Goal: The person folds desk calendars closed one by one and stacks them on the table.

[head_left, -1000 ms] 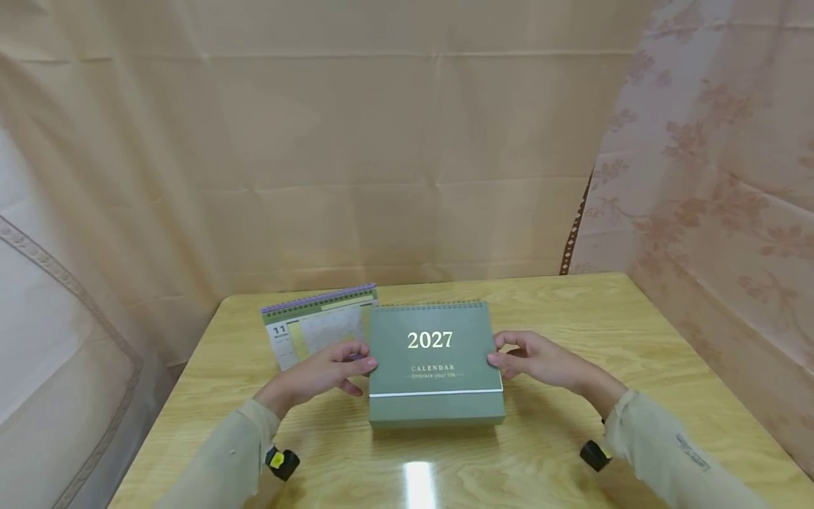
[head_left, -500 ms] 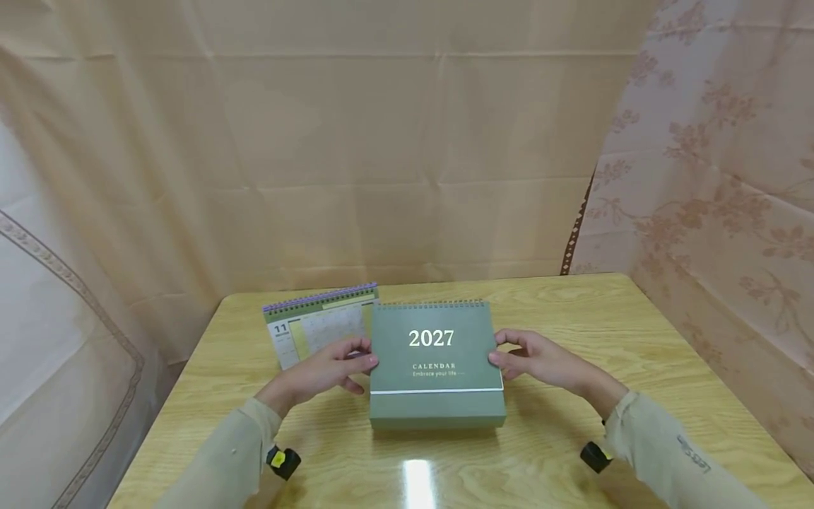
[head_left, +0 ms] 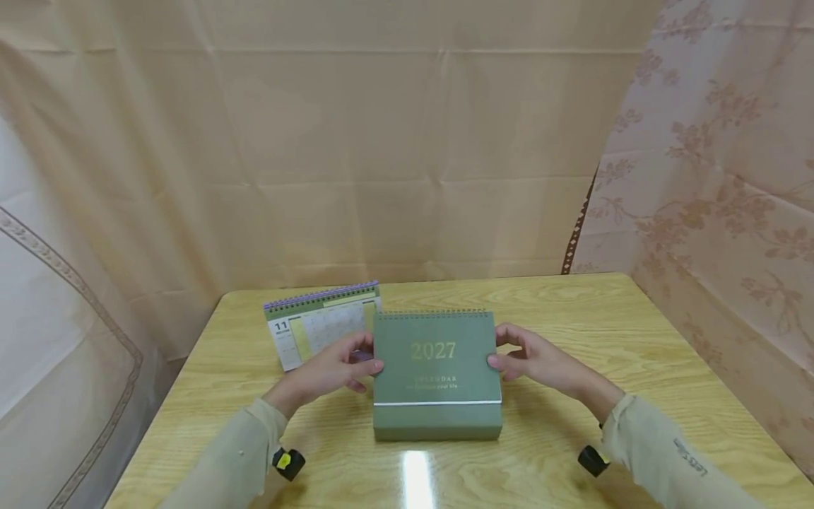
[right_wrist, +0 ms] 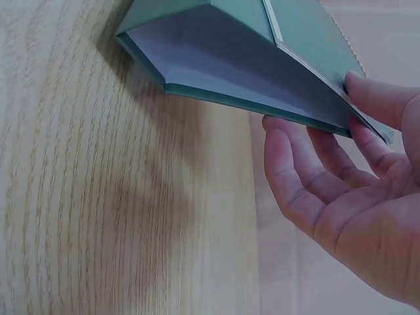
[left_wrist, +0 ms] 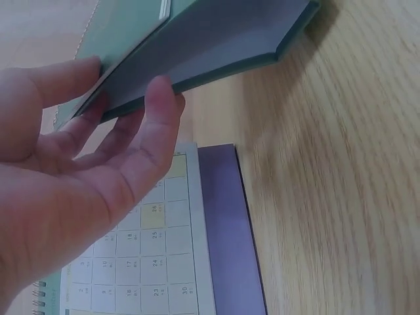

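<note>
A green desk calendar marked 2027, spiral bound along its top edge, is held between both hands in the head view. My left hand pinches its left edge, thumb on the cover and fingers behind. On the opposite edge my right hand pinches in the same way. Both wrist views show the hollow side of the calendar's folded stand, with fingers under its back panel. Whether its base touches the table cannot be told. Behind the left hand stands a second calendar, open at month 11, with a purple back.
The wooden table has a bright light reflection near its front. Beige cloth hangs behind it, and a flowered pink cloth hangs at the right. White cloth drapes on the left side.
Both hands still grip the green calendar. It has shifted slightly towards me and its cover has changed tilt, so the gold lettering now looks dimmer. The second calendar stays in place.
</note>
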`<action>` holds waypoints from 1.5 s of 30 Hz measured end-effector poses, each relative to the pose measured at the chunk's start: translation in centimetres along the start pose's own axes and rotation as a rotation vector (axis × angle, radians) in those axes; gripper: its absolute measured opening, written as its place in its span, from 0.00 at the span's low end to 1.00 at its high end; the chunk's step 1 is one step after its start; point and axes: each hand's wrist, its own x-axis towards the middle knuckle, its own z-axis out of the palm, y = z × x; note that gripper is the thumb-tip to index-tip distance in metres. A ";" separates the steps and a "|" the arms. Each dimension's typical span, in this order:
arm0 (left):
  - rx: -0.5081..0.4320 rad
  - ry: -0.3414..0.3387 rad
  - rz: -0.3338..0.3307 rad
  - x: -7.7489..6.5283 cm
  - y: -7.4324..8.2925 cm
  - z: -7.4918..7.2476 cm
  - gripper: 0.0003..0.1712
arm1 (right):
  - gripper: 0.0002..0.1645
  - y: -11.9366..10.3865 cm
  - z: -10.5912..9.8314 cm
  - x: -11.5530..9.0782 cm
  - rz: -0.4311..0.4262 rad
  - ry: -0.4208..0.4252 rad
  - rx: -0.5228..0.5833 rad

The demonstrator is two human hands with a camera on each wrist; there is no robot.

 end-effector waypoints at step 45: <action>-0.244 -0.080 0.060 -0.5 1.7 -0.5 0.58 | 0.43 -1.4 0.1 0.3 0.091 -0.019 0.414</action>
